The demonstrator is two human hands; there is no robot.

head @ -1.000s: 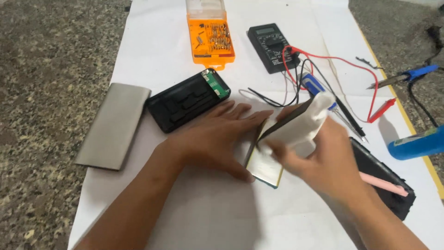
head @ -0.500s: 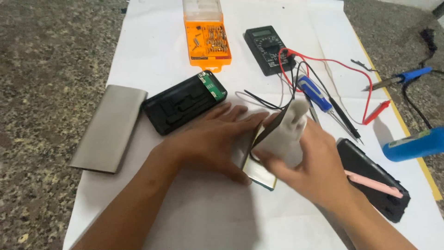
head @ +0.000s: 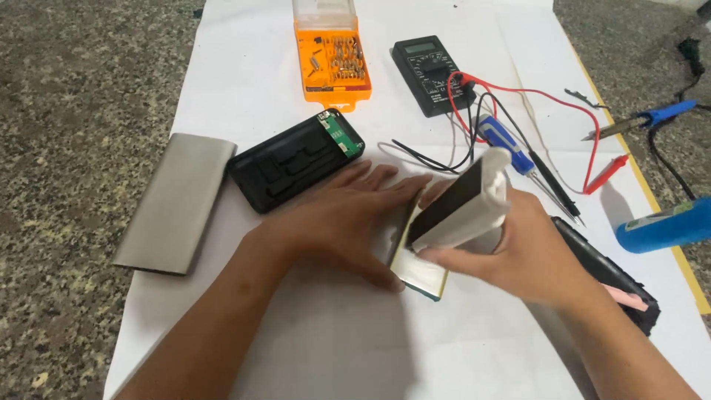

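Black tray (head: 296, 159) and multimeter (head: 432, 72) flank hands.

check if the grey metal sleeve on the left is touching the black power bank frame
Apart. The head view shows a strip of white paper between the grey metal sleeve and the black frame.

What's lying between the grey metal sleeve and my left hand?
In the head view, a black tray with a green circuit board at one end lies on the white paper between the grey sleeve and the left hand.
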